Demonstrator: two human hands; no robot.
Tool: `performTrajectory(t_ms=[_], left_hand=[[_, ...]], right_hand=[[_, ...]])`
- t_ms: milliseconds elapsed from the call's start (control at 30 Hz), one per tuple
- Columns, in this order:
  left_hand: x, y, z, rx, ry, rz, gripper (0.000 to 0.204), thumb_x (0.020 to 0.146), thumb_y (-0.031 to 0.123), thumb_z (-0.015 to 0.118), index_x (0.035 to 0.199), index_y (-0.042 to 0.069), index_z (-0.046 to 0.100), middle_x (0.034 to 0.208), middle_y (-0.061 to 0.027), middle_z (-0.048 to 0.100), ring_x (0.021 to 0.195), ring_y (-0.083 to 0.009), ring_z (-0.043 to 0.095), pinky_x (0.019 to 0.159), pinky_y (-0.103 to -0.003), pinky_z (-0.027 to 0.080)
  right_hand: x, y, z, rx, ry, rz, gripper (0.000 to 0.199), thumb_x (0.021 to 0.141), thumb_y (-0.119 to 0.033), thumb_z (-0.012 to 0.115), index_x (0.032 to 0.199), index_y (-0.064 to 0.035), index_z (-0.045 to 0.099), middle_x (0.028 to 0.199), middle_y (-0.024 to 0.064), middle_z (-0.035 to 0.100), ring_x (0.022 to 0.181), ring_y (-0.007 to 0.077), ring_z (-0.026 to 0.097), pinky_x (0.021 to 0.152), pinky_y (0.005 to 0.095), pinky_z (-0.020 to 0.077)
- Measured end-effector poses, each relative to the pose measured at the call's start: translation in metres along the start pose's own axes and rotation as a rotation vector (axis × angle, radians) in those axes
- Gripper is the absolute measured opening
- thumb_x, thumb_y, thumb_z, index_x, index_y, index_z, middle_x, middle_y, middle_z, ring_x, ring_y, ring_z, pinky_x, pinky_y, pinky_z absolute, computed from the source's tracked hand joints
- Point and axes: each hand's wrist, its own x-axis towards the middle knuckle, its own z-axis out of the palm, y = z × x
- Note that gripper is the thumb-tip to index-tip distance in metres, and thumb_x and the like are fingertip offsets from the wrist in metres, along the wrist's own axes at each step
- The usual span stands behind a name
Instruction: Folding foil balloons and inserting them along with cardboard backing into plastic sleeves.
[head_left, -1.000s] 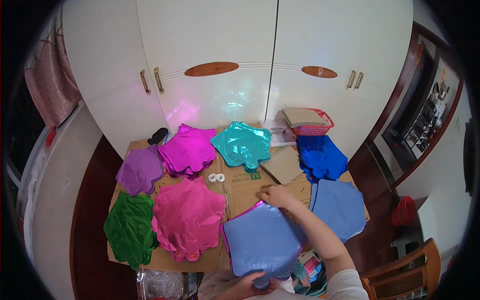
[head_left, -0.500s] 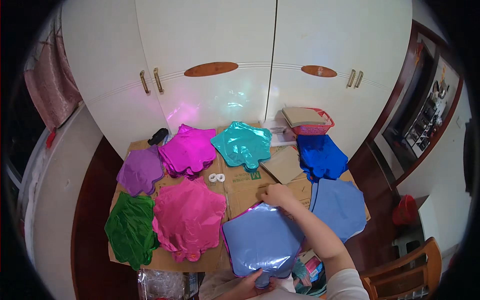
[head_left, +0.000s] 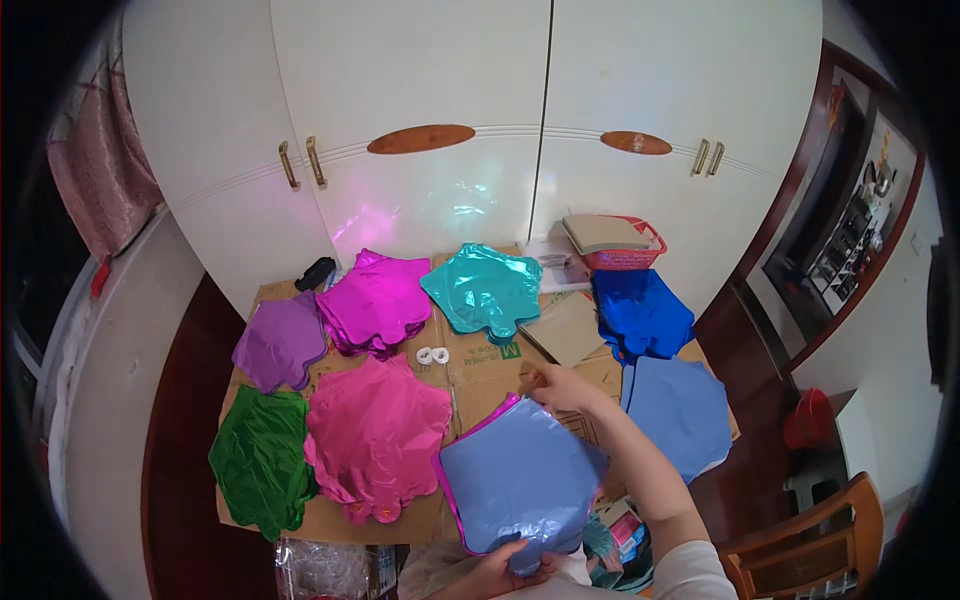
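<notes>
In front of me is a light-blue flat foil balloon (head_left: 520, 475), five-cornered with a short tab at the bottom. A magenta foil balloon (head_left: 453, 495) lies under it, its edge showing along the left side and top corner. My left hand (head_left: 505, 570) grips them at the tab, thumb on top. My right hand (head_left: 560, 388) is at the top corner, its fingers closed by the blue sheet's edge; what lies between the fingertips is hidden. Beside them lie a pink foil stack (head_left: 382, 435) and another light-blue stack (head_left: 678, 415).
Cardboard (head_left: 480, 385) covers the table. Around it lie green (head_left: 262, 460), purple (head_left: 280, 342), magenta (head_left: 375, 298), teal (head_left: 487, 287) and dark-blue foil stacks (head_left: 645, 312). Two small white rolls (head_left: 433, 355), a brown card (head_left: 568, 330) and a red basket (head_left: 630, 258) sit there. A chair (head_left: 815, 540) stands right.
The light-blue balloon has shifted against the magenta one, and more magenta shows at the left edge and top corner. My right hand has moved slightly; my left hand stays at the tab.
</notes>
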Motion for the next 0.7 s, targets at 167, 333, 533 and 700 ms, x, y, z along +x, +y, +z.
performTrajectory(t_ms=[167,333,533,700], left_hand=[[0.004,0.000,-0.010,-0.041,-0.027,-0.035,0.046,0.092,0.030,0.051,0.123,-0.001,0.039,0.105,-0.0160,0.054,0.099,-0.0295,0.057,0.094,-0.044,0.047],[0.007,0.000,-0.018,-0.083,-0.088,-0.041,0.042,0.092,0.029,0.050,0.118,-0.003,0.043,0.104,-0.0171,0.055,0.099,-0.0301,0.057,0.094,-0.044,0.047],[0.004,0.001,-0.012,-0.014,-0.027,-0.008,0.040,0.092,0.028,0.050,0.117,-0.004,0.044,0.102,-0.0172,0.056,0.100,-0.0308,0.057,0.094,-0.044,0.047],[0.003,0.000,-0.010,0.030,-0.020,-0.007,0.039,0.092,0.027,0.050,0.117,-0.003,0.044,0.103,-0.0166,0.057,0.100,-0.0309,0.057,0.094,-0.044,0.047]], right_hand=[[-0.005,0.020,0.005,0.141,-0.047,-0.108,0.021,0.079,-0.001,0.062,0.099,-0.0007,0.056,0.080,0.0021,0.060,0.073,0.0079,0.057,0.059,0.0230,0.0467],[-0.011,0.023,0.013,0.335,0.006,-0.147,0.019,0.082,-0.006,0.066,0.099,-0.0006,0.060,0.090,0.0013,0.062,0.076,0.0077,0.057,0.065,0.0215,0.0465],[-0.030,0.017,0.021,-0.241,0.217,-0.450,0.034,0.070,-0.017,0.074,0.101,-0.0076,0.066,0.104,0.0086,0.061,0.099,0.0250,0.053,0.087,0.0370,0.0430],[-0.030,0.002,0.024,-0.244,0.218,-0.246,0.035,0.068,-0.017,0.075,0.101,-0.0119,0.067,0.104,0.0096,0.058,0.112,0.0313,0.043,0.097,0.0389,0.0359]])
